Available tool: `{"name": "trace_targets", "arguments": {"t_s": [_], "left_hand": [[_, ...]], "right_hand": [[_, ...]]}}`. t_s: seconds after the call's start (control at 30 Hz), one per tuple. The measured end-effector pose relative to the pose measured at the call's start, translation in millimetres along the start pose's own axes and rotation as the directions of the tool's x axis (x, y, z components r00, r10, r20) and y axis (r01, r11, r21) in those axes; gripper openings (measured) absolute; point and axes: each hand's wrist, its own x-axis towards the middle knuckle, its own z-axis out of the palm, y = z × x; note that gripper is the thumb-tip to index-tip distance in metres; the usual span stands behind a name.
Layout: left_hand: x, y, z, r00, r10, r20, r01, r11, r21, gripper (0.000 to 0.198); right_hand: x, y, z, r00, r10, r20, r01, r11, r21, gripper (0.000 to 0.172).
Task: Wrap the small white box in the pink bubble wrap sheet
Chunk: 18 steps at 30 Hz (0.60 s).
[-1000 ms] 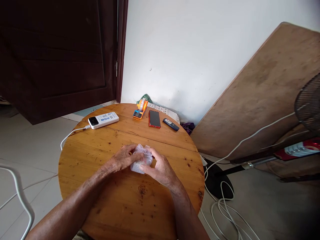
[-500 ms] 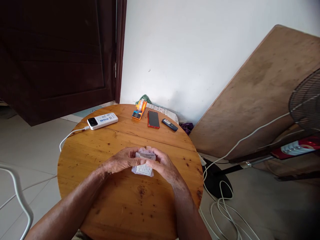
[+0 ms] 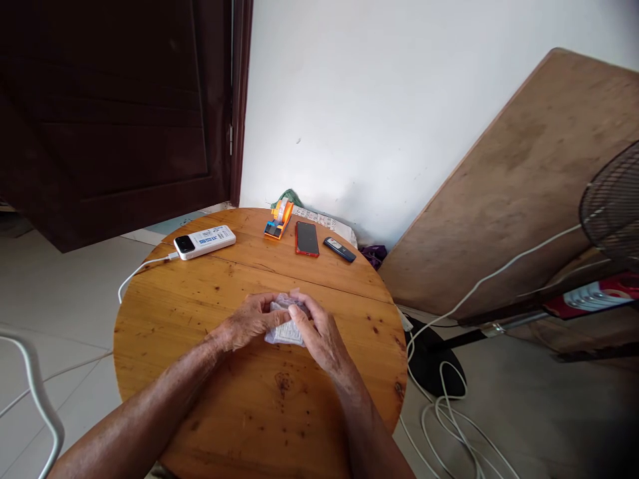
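A small box-shaped packet in clear plastic wrap [image 3: 285,334] is held between both hands above the near-middle of the round wooden table [image 3: 210,392]. Its pale face carries print too small to read. My left hand [image 3: 252,320] grips it from the left, with the thumb across the front and the fingers behind. On the other side, my right hand [image 3: 322,336] has its fingers round the far upper edge and its thumb on the top front. Part of the packet is hidden by the thumbs and fingers.
Along the table's far side lie a white power bank [image 3: 206,242] with a cable, an orange tape dispenser [image 3: 278,218], a red-edged phone [image 3: 306,239] and a dark remote control [image 3: 339,249]. A standing fan [image 3: 612,206] and loose cables [image 3: 449,412] are to the right.
My right thumb has lifted and shifted upward over the packet, and the right hand has turned a little. The plastic-wrapped packet has tilted slightly. The left hand has barely moved.
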Motion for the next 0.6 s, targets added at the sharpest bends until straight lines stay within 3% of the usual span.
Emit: {"name": "trace_targets", "arguments": {"t_s": [0.13,0.43,0.6], "left_hand": [[-1.7,2.7,-2.7,1.000,0.016,-0.008,-0.016,1.000,-0.004,0.049],[-4.2,6.0,0.8,0.996,0.020,-0.085,-0.024,0.999,-0.042,0.051],[-1.3,3.1,0.7,0.993,0.005,-0.115,-0.004,1.000,0.004,0.053]], "right_hand": [[-2.3,-7.4,-3.1,0.998,-0.043,0.042,0.044,0.999,-0.022,0.037],[-0.8,-3.5,-5.9,0.998,0.058,0.040,-0.060,0.998,0.037,0.033],[1.1,-4.2,-2.6,1.000,-0.020,0.004,0.020,1.000,-0.001,0.027]]}}
